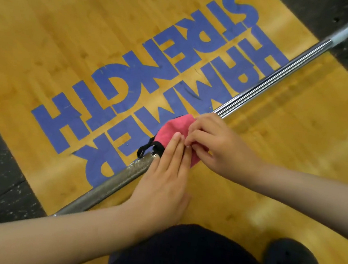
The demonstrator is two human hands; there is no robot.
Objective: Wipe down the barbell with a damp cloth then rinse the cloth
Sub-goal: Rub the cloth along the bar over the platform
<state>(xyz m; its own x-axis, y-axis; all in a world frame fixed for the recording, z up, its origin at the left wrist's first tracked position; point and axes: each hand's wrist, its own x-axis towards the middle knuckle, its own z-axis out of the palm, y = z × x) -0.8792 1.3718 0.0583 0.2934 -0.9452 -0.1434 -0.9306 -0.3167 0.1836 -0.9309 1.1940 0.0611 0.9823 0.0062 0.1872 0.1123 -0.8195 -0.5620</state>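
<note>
The fingers [176,152] of the left hand [163,178] lie straight and together, pressing flat on a soft pink cloth [174,129] edged with black trim. The right hand [219,148] curls its fingers [199,135] and pinches the same cloth. The cloth drapes over a long steel barbell [262,81], knurled and dull nearby, smooth and shiny beyond. It runs across the glossy yellow wooden platform [51,18] from the near-left edge toward the far-right corner.
</note>
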